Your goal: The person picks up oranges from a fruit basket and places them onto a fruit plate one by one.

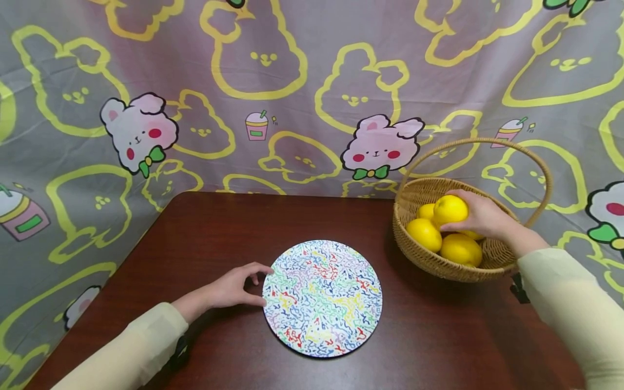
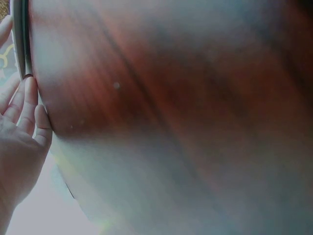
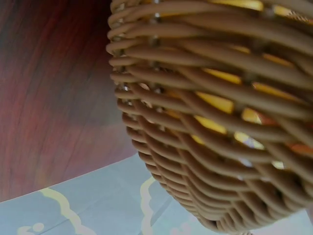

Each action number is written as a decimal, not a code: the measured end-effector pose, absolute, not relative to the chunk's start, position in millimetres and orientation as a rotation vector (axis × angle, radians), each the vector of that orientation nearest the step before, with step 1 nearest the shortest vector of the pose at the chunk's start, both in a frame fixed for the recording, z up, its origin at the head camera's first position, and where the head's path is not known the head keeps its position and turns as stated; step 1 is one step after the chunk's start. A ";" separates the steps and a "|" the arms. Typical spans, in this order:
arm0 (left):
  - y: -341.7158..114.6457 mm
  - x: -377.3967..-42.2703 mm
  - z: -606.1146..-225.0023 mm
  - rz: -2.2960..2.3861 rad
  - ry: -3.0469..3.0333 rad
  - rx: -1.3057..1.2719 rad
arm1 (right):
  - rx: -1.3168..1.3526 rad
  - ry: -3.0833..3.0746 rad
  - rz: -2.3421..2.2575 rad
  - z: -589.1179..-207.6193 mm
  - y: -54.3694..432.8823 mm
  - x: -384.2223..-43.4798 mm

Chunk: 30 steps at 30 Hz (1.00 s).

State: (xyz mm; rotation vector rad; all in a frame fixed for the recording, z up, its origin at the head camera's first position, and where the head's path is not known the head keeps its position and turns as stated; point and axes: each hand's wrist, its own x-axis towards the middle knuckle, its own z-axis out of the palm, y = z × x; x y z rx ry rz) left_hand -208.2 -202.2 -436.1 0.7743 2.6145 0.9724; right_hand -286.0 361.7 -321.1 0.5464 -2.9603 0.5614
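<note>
While a basket (image 1: 497,254) holds lemons (image 1: 423,235), right hand (image 1: 485,215) grips one, left (image 1: 230,284) loosely touches plate (image 1: 323,299).

I can't read a word, number or brand from where I stand. The pink cups (image 1: 256,126) printed on the hanging cloth (image 1: 297,116) bear green label patches, but I make out no lettering on them; the coloured squiggles on the round plate (image 1: 323,298) form nothing legible.

Woven basket (image 1: 413,254) rough; lemon (image 1: 450,210) smooth; wood table (image 1: 224,233) glossy.
</note>
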 end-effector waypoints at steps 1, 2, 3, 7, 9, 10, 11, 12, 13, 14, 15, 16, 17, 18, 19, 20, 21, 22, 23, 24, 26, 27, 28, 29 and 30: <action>-202.3 -208.2 -436.1 0.973 2.614 0.776 | 0.528 -2.961 0.556 -319.3 361.4 -284.9; -202.5 -208.3 -436.0 0.973 2.614 0.776 | 0.512 -2.963 0.554 -317.7 361.1 -284.0; -202.6 -208.3 -435.8 0.974 2.613 0.774 | 0.501 -2.962 0.548 -316.4 361.0 -283.4; -202.9 -208.2 -435.3 0.978 2.612 0.771 | 0.504 -2.931 0.555 -312.0 359.7 -280.3; -202.7 -208.0 -434.7 0.979 2.611 0.765 | 0.534 -2.892 0.570 -310.3 358.7 -278.2; -202.6 -208.1 -434.7 0.978 2.611 0.765 | 0.549 -2.873 0.576 -309.5 358.1 -277.0; -202.4 -208.0 -434.4 0.977 2.612 0.762 | 0.566 -2.855 0.575 -308.7 357.7 -275.9; -202.4 -208.1 -434.3 0.976 2.612 0.764 | 0.574 -2.839 0.581 -308.2 357.1 -274.8; -202.4 -208.2 -434.5 0.973 2.615 0.765 | 0.579 -2.831 0.584 -307.5 356.6 -273.9; -202.3 -208.1 -434.3 0.973 2.615 0.765 | 0.583 -2.825 0.586 -306.9 356.0 -273.1; -202.3 -208.2 -434.2 0.971 2.617 0.767 | 0.586 -2.819 0.587 -306.3 355.4 -272.2; -202.4 -208.1 -434.2 0.971 2.616 0.766 | 0.597 -2.812 0.586 -305.8 354.7 -271.3; -202.4 -208.0 -434.2 0.973 2.615 0.767 | 0.608 -2.807 0.584 -305.2 353.9 -270.5; -202.5 -207.8 -434.1 0.972 2.615 0.766 | 0.610 -2.802 0.589 -304.7 352.6 -269.4; -202.6 -207.6 -434.2 0.973 2.615 0.764 | 0.621 -2.798 0.588 -304.0 351.2 -268.4; -202.6 -207.5 -434.2 0.974 2.613 0.761 | 0.626 -2.794 0.589 -303.3 349.7 -267.4; -202.7 -207.5 -434.4 0.974 2.613 0.761 | 0.632 -2.791 0.590 -302.7 348.2 -266.3; -202.6 -207.4 -434.8 0.974 2.613 0.757 | 0.637 -2.788 0.593 -301.8 346.6 -265.0; -202.6 -207.4 -435.1 0.971 2.613 0.756 | 0.634 -2.788 0.595 -300.9 344.9 -263.9; -202.5 -207.5 -435.5 0.969 2.613 0.755 | 0.627 -2.787 0.597 -300.1 343.2 -262.8; -202.4 -207.7 -436.1 0.970 2.612 0.755 | 0.630 -2.786 0.591 -297.8 340.1 -260.5; -202.3 -207.9 -436.4 0.970 2.611 0.755 | 0.631 -2.786 0.590 -296.6 338.5 -259.5; -202.2 -208.0 -436.6 0.969 2.611 0.755 | 0.631 -2.785 0.589 -295.4 336.8 -258.5; -202.2 -208.0 -436.6 0.969 2.611 0.758 | 0.631 -2.787 0.589 -294.2 335.3 -257.6; -202.1 -208.0 -436.3 0.970 2.611 0.759 | 0.637 -2.789 0.586 -292.6 333.8 -256.7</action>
